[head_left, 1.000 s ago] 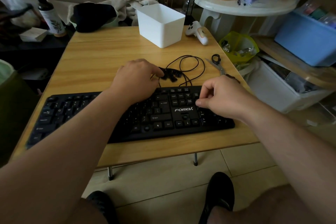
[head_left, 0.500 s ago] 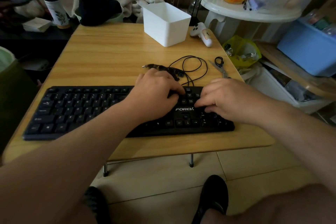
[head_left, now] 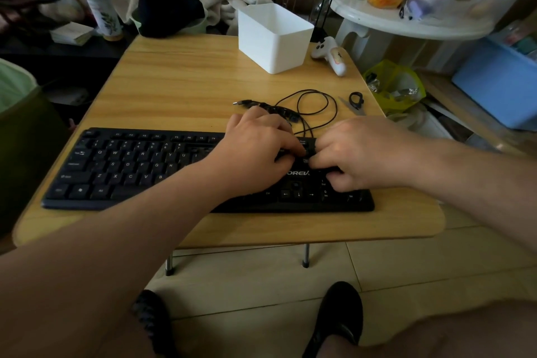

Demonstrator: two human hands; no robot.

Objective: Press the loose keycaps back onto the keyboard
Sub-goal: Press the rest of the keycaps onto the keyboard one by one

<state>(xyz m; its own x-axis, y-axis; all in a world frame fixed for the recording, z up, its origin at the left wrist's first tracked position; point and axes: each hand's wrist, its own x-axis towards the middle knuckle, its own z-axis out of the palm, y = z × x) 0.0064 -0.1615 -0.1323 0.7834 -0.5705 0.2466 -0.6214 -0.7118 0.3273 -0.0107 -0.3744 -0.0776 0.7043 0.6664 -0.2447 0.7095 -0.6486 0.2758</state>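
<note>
Black keyboard (head_left: 139, 166): lies along the near edge of the wooden table (head_left: 186, 90).
Loose keycaps (head_left: 280, 112): small dark heap just beyond the keyboard's far edge, beside the cable (head_left: 316, 107).
Left hand (head_left: 258, 154): fingers curled down onto the block of keys above the arrows; whether it holds a cap, I cannot tell.
Right hand (head_left: 360, 154): fingertips bent, meeting the left there; grip hidden.
Advice: seat the cap square, then press straight down.

The hands (head_left: 258, 151) cover the middle keys of the keyboard (head_left: 139, 166); any keycap under the fingertips cannot be seen. Key legends are blurred.
</note>
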